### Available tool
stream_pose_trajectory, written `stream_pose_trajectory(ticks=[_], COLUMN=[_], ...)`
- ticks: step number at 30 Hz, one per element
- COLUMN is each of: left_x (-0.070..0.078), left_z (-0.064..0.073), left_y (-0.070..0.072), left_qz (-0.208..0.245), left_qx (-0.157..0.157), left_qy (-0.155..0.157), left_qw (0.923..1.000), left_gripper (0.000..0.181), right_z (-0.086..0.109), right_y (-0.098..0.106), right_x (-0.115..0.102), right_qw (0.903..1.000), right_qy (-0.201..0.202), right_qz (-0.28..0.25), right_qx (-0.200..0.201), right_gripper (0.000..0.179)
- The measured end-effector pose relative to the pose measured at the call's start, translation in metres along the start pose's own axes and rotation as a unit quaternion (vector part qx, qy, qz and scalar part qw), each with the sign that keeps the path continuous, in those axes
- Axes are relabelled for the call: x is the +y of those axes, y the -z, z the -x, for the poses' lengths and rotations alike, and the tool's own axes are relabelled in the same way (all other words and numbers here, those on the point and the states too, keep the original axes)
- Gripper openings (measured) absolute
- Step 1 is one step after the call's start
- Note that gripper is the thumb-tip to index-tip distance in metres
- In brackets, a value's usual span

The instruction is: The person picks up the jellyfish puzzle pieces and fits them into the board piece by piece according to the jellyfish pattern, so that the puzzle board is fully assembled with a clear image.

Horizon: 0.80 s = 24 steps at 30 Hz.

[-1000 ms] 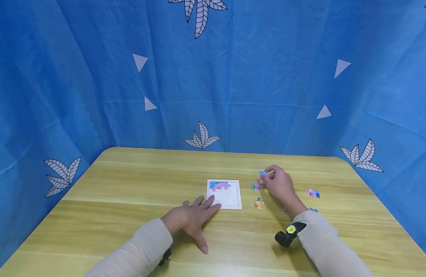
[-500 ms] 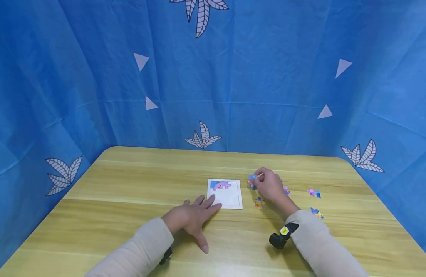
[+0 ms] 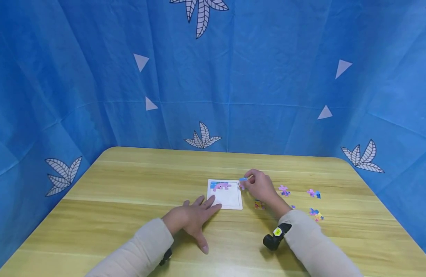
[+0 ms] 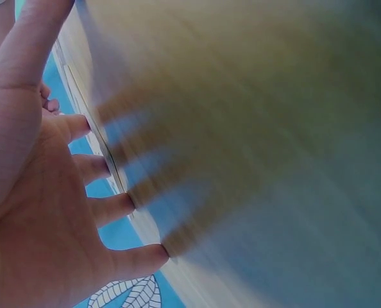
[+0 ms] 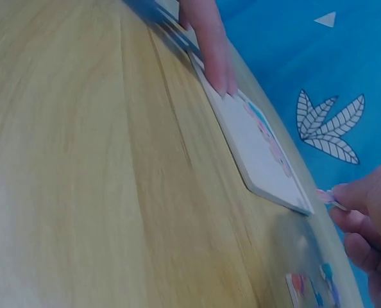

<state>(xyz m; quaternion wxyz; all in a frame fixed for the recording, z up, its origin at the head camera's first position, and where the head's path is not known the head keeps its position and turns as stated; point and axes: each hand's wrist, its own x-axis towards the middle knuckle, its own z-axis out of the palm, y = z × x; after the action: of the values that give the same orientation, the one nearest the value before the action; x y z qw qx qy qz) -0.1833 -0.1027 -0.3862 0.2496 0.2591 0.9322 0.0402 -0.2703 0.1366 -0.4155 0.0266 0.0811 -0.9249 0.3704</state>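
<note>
My right hand (image 3: 263, 188) pinches a small blue and pink jigsaw piece (image 3: 243, 179) between thumb and fingers, at the right edge of a white puzzle board (image 3: 229, 201). In the right wrist view this jigsaw piece (image 5: 327, 197) shows just off the board's corner. Several joined pieces (image 3: 221, 186) with a pink figure on blue lie along the board's upper left. My left hand (image 3: 195, 218) is spread, its fingertips on the board's lower left edge. From the left wrist view, the left hand (image 4: 43, 199) has straight, parted fingers and holds nothing.
Loose jigsaw pieces lie right of the board: a yellow and red one (image 3: 259, 204) beside my right forearm, a pink one (image 3: 284, 190), another pink and blue one (image 3: 314, 193), and a blue and yellow one (image 3: 316, 214). A blue curtain (image 3: 279, 77) hangs behind the wooden table (image 3: 147, 169).
My right hand has moved left with the pinched jigsaw piece, from among the loose pieces to the board's right edge. Pieces formerly behind that arm now show. The left hand stays put.
</note>
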Motion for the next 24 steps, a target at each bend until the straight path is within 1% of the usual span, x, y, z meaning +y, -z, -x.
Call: stream_pose_trajectory(ticks=[8,17,24], left_x=[0.0,0.0,0.0], left_z=[-0.002,-0.001,-0.001], left_y=[0.0,0.0,0.0], left_qz=[0.004,-0.003,-0.013], left_qx=[-0.003,-0.003,-0.001], left_qy=[0.005,0.004,0.005], left_qw=[1.0,1.0,0.9999], left_gripper=[0.124,0.125,0.126], right_z=[-0.003,-0.005,-0.006], right_y=[-0.012,-0.021,-0.023], right_x=[-0.002,-0.008,-0.011], right_qw=[0.9995,0.9997,0.9997], right_qy=[0.02,0.007,0.01], right_qz=[-0.014,-0.008,0.004], right_qx=[-0.018,-0.023,-0.021], right_gripper=[0.019,0.02,0.019])
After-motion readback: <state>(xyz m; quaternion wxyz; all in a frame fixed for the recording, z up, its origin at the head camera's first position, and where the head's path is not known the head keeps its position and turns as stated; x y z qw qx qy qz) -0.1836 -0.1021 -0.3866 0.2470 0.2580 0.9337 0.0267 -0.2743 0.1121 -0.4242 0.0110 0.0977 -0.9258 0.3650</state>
